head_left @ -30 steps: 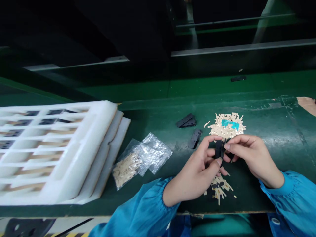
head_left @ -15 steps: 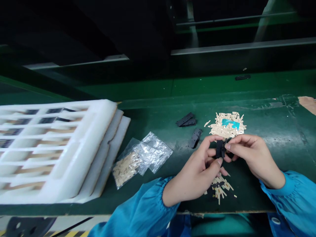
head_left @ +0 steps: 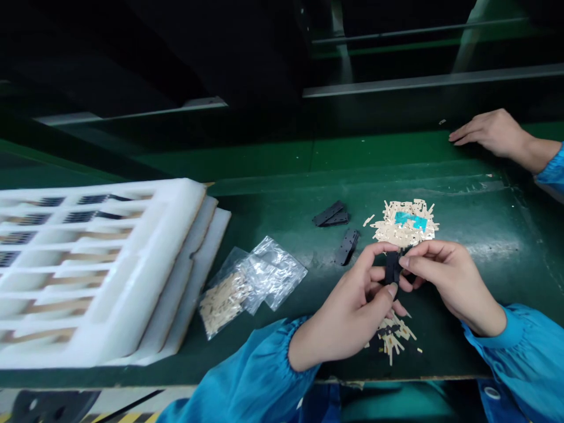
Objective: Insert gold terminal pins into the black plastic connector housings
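Note:
My left hand (head_left: 352, 311) is closed around a small flat black plastic part (head_left: 392, 267), held upright between thumb and fingers. My right hand (head_left: 445, 273) pinches at the right edge of that part; whatever sits between its fingertips is hidden. Just beyond the hands lies a pile of thin cream-coloured pieces (head_left: 405, 232), with a bright blue strip (head_left: 410, 221) on top. Below the fingers there is a smaller heap of cream and dark pieces (head_left: 392, 338). To the left rest two overlapping black plates (head_left: 331, 214) and another black plate stack (head_left: 347, 247).
White foam trays (head_left: 176, 235), stacked at the left, hold brush-like pieces in their slots. Clear plastic bags (head_left: 277, 273), one filled with cream pieces (head_left: 224, 299), lie beside them on the green table (head_left: 264, 205). Another person's hand (head_left: 497, 132) rests at the far right.
Another person's hand has come in from the upper right, where a dark bar lay; that bar no longer shows. My own hands stay almost in place, with the black part turned slightly.

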Demonstrator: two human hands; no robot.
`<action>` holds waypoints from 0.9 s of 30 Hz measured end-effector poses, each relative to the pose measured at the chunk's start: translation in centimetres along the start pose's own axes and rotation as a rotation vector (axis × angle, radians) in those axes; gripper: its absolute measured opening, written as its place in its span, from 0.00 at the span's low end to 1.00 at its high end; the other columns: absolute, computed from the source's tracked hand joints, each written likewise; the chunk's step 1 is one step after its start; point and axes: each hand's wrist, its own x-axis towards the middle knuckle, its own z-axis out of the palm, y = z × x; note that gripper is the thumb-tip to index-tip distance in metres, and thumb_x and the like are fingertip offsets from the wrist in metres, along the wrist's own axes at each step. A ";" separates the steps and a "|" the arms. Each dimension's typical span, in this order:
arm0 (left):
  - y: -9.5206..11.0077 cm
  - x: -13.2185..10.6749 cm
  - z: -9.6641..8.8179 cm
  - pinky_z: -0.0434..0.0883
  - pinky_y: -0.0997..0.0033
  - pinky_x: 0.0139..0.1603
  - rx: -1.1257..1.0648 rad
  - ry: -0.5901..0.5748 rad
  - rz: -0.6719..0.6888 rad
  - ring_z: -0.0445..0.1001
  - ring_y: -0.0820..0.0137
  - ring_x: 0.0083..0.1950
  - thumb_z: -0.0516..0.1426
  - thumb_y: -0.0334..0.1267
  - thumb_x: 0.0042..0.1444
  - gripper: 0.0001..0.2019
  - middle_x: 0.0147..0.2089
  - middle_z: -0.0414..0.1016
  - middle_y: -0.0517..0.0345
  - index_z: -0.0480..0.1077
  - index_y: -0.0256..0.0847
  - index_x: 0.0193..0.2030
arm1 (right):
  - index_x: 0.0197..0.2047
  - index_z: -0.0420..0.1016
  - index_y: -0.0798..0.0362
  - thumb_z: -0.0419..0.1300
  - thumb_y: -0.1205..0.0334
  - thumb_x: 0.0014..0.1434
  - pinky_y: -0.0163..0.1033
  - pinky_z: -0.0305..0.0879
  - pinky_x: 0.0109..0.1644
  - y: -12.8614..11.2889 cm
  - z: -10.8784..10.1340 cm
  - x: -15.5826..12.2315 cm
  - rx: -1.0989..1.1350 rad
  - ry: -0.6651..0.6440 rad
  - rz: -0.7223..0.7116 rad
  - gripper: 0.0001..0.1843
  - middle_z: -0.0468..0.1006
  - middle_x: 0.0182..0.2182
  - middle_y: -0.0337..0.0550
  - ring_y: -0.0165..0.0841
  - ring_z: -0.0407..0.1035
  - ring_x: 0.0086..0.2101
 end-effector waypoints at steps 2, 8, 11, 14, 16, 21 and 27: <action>0.1 0.0 0.0 0.75 0.74 0.36 -0.006 0.001 -0.002 0.82 0.70 0.37 0.51 0.31 0.69 0.20 0.46 0.75 0.54 0.55 0.46 0.65 | 0.26 0.78 0.55 0.72 0.57 0.51 0.34 0.66 0.26 0.0 0.0 -0.1 -0.001 0.002 -0.003 0.12 0.77 0.17 0.40 0.28 0.69 0.20; 0.1 -0.3 0.1 0.77 0.71 0.37 -0.013 0.003 0.002 0.82 0.69 0.37 0.52 0.31 0.69 0.21 0.46 0.75 0.53 0.54 0.45 0.66 | 0.26 0.77 0.54 0.73 0.55 0.52 0.36 0.66 0.27 0.0 0.0 -0.1 -0.004 -0.003 0.000 0.13 0.77 0.18 0.40 0.29 0.69 0.20; 0.0 -0.3 0.0 0.76 0.73 0.37 -0.025 0.001 -0.001 0.82 0.70 0.37 0.52 0.31 0.69 0.21 0.46 0.75 0.52 0.54 0.44 0.66 | 0.26 0.77 0.54 0.73 0.54 0.51 0.37 0.65 0.27 0.0 0.1 -0.1 -0.006 -0.001 -0.001 0.14 0.77 0.17 0.40 0.29 0.68 0.20; 0.0 -0.3 0.0 0.76 0.74 0.37 -0.031 0.003 -0.011 0.81 0.71 0.37 0.52 0.31 0.69 0.21 0.46 0.75 0.52 0.54 0.44 0.66 | 0.26 0.77 0.54 0.73 0.55 0.51 0.36 0.65 0.27 -0.1 0.2 -0.2 0.009 -0.004 -0.005 0.14 0.77 0.17 0.41 0.29 0.68 0.20; 0.1 -0.2 0.0 0.76 0.73 0.38 -0.033 0.006 -0.017 0.81 0.71 0.37 0.52 0.31 0.69 0.21 0.47 0.75 0.52 0.54 0.45 0.66 | 0.26 0.76 0.54 0.73 0.55 0.51 0.36 0.67 0.28 -0.1 0.2 -0.2 0.027 -0.002 -0.010 0.14 0.77 0.17 0.40 0.29 0.69 0.20; 0.1 -0.1 0.1 0.77 0.75 0.37 -0.040 0.004 -0.030 0.81 0.72 0.37 0.52 0.30 0.69 0.21 0.47 0.75 0.53 0.54 0.45 0.66 | 0.27 0.76 0.54 0.73 0.56 0.53 0.37 0.67 0.30 0.3 0.3 -0.3 0.011 -0.002 -0.050 0.13 0.76 0.18 0.39 0.30 0.70 0.21; 0.1 -0.3 -0.1 0.76 0.77 0.36 -0.064 0.017 -0.012 0.81 0.72 0.36 0.52 0.30 0.69 0.20 0.45 0.76 0.54 0.55 0.45 0.65 | 0.36 0.76 0.52 0.73 0.59 0.53 0.36 0.67 0.30 0.4 -0.3 -0.1 -0.118 0.075 -0.160 0.12 0.76 0.26 0.37 0.31 0.72 0.26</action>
